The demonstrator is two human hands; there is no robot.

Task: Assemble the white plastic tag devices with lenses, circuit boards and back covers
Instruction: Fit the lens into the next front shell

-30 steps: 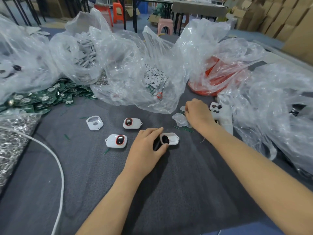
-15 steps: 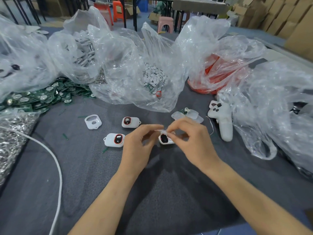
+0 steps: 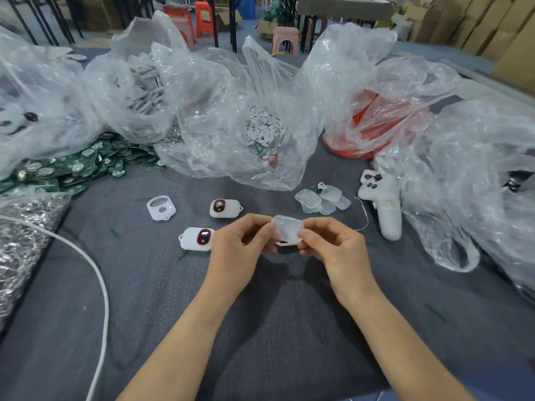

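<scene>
Translucent plastic, the back cover (image 3: 288, 228) is pinched by left hand (image 3: 240, 244) and right hand (image 3: 333, 250) over the white tag shell (image 3: 285, 243), likely for squaring before pressing. Spare covers (image 3: 321, 198) lie near on the table (image 3: 289, 328).

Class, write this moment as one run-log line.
phase: cover fitting | left hand: pinches translucent cover | right hand: pinches same cover | table: two lensed tags, one empty shell

Held between the left hand (image 3: 240, 250) and right hand (image 3: 335, 253): a frosted, colourless cover (image 3: 287, 229). Left of them, white tags (image 3: 197, 239) with red-ringed lenses (image 3: 204, 236), dark, perhaps black. Farther left, green boards (image 3: 66, 166) and a white cable (image 3: 97, 273). Right, a white controller (image 3: 388, 209); beyond it, an orange-red bag (image 3: 376, 131). Under the hands, dark grey cloth (image 3: 260, 328).
</scene>
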